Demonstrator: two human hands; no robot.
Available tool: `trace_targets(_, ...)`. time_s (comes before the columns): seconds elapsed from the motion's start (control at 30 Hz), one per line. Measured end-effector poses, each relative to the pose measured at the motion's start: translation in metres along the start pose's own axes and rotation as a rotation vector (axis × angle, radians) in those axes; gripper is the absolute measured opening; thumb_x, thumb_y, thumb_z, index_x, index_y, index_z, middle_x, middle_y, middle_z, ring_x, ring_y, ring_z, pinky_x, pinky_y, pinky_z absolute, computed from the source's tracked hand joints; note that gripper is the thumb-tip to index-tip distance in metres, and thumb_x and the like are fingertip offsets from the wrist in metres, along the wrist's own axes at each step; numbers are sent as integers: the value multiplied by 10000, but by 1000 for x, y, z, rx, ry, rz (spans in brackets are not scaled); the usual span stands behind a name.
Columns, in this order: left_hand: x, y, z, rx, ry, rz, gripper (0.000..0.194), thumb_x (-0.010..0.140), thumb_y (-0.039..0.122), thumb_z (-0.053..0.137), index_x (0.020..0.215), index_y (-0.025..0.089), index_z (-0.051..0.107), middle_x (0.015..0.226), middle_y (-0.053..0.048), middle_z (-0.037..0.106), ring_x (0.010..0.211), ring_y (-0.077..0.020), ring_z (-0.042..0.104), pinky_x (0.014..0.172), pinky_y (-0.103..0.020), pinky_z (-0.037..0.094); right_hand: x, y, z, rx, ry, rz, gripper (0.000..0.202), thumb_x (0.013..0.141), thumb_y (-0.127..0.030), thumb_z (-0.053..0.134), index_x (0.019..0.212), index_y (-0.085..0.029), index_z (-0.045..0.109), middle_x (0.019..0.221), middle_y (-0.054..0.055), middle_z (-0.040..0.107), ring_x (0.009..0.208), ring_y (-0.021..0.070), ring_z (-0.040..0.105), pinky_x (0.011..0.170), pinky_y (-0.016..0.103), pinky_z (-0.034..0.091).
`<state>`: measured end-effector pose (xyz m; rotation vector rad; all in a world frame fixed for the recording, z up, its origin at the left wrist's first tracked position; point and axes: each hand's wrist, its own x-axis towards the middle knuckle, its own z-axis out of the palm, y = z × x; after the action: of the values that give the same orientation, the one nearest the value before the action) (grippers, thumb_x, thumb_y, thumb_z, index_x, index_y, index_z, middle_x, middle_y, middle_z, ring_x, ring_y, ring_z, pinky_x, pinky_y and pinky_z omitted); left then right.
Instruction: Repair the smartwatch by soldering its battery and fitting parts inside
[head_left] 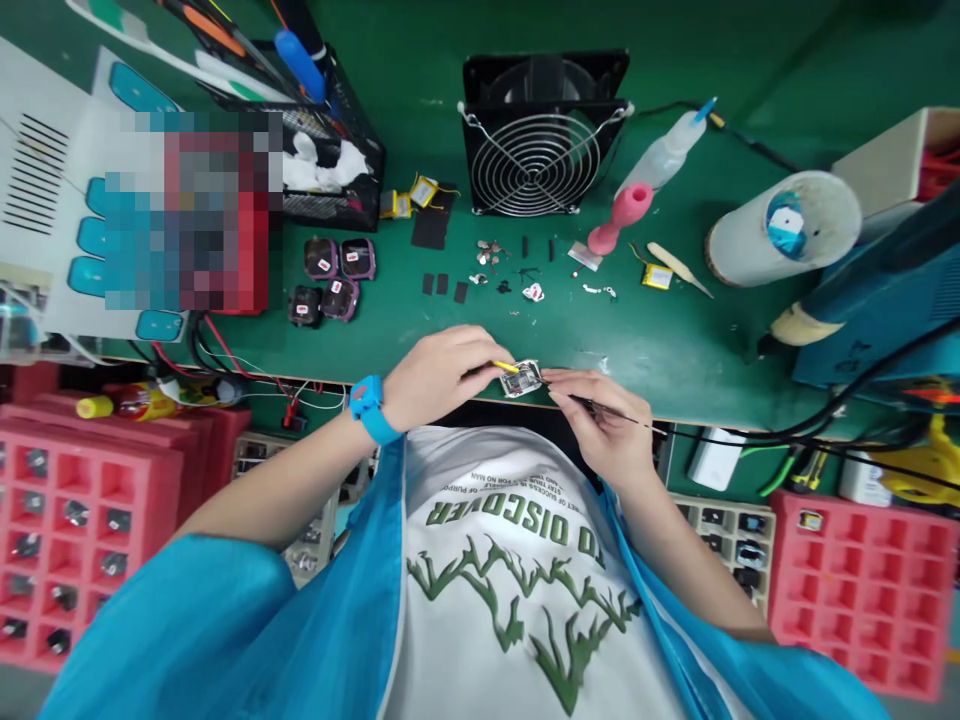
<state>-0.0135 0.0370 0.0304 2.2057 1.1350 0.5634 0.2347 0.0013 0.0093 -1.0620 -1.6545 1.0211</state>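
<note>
A small open electronic device with a silver rim and a bare circuit board (pixel 521 380) is held just over the bench's front edge. My left hand (pixel 454 372), with a blue wrist strap (pixel 367 397), is closed at its left side. A short yellow strip (pixel 505 366) lies over the board by those fingertips; whether the fingers grip it I cannot tell. From the right, my right hand (pixel 611 420) pinches slim dark tweezers (pixel 600 407), their working end at the board's right edge. Small loose parts (pixel 489 252) and a white-and-red piece (pixel 533 292) lie beyond.
A black fan (pixel 536 140) stands at the back. Several dark purple-edged cases (pixel 340 298) sit left, near a black mesh basket (pixel 330 205). Rightward are a pink-based bottle (pixel 619 218), yellow battery (pixel 658 276), white cylinder (pixel 739 235) and soldering iron handle (pixel 810 325). Pink trays (pixel 862 590) flank me.
</note>
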Motion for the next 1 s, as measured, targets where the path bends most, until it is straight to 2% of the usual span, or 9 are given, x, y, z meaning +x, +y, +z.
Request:
trace_targets(0.13, 11, -5, 5, 131, 106, -170, 167, 994, 269, 584, 1078, 227, 723, 896, -35, 712, 881, -228, 631, 861, -412, 543, 1, -1, 0, -10, -2, 8, 193, 952, -81, 677, 989, -242, 775, 1030, 50, 828, 993, 213, 801, 887, 359, 656)
trace_targets(0.23, 15, -6, 9, 219, 113, -171, 274, 920, 166, 600, 1157, 245, 715, 1097, -79, 726, 1086, -302, 634, 944, -490, 536, 2, -2, -1, -9, -7, 18, 189, 957, -90, 672, 989, -245, 774, 1024, 46, 829, 990, 213, 801, 876, 360, 659)
trace_targets(0.3, 15, -6, 8, 201, 17, -35, 455, 875, 66, 552, 1263, 266, 680, 1322, -82, 696, 1336, -330, 561, 1084, -539, 486, 3, -2, -2, -13, -16, 23, 181, 960, -97, 670, 982, -245, 773, 1019, 49, 829, 982, 213, 800, 871, 365, 659)
trace_targets(0.37, 15, -6, 6, 163, -133, 104, 603, 844, 4, 497, 1359, 287, 632, 1445, -51, 662, 1507, -317, 437, 1212, -581, 379, 5, -2, -3, -12, -29, 28, 169, 962, -109, 675, 976, -245, 773, 1011, 47, 828, 974, 210, 798, 870, 365, 657)
trace_targets(0.43, 14, -6, 5, 149, -231, 148, 644, 858, 14, 490, 1432, 292, 586, 1461, -36, 666, 1571, -308, 366, 1273, -616, 282, 6, -2, -5, 0, -41, 38, 154, 964, -124, 683, 973, -248, 774, 1004, 41, 827, 976, 205, 796, 875, 361, 652)
trace_targets(0.5, 11, -6, 5, 154, -245, 130, 584, 908, 74, 512, 1449, 285, 579, 1421, -38, 698, 1571, -307, 375, 1293, -633, 236, 7, 0, -6, 21, -45, 53, 141, 966, -140, 688, 977, -251, 775, 1011, 39, 827, 992, 206, 795, 887, 361, 649)
trace_targets(0.67, -2, -5, 19, 161, -106, 89, 328, 1006, 289, 599, 1327, 277, 663, 1308, -55, 756, 1489, -309, 502, 1295, -631, 256, 7, 3, -6, 72, -26, 95, 144, 976, -154, 677, 981, -256, 779, 1021, 40, 829, 1043, 216, 792, 919, 375, 642)
trace_targets(0.83, -16, -4, 35, 148, 103, 76, 177, 1022, 371, 637, 1179, 298, 671, 1159, -35, 795, 1370, -300, 624, 1237, -672, 347, 9, 5, -6, 110, -26, 83, 133, 971, -159, 685, 989, -250, 780, 1016, 45, 833, 1027, 217, 797, 912, 382, 651)
trace_targets(1.0, -19, -2, 36, 123, 132, 65, 181, 1006, 398, 665, 1142, 281, 685, 1238, -62, 773, 1392, -302, 608, 1216, -652, 406, 9, 8, -8, 102, -34, 82, 132, 975, -161, 681, 997, -249, 776, 1017, 47, 833, 1034, 218, 797, 921, 393, 654)
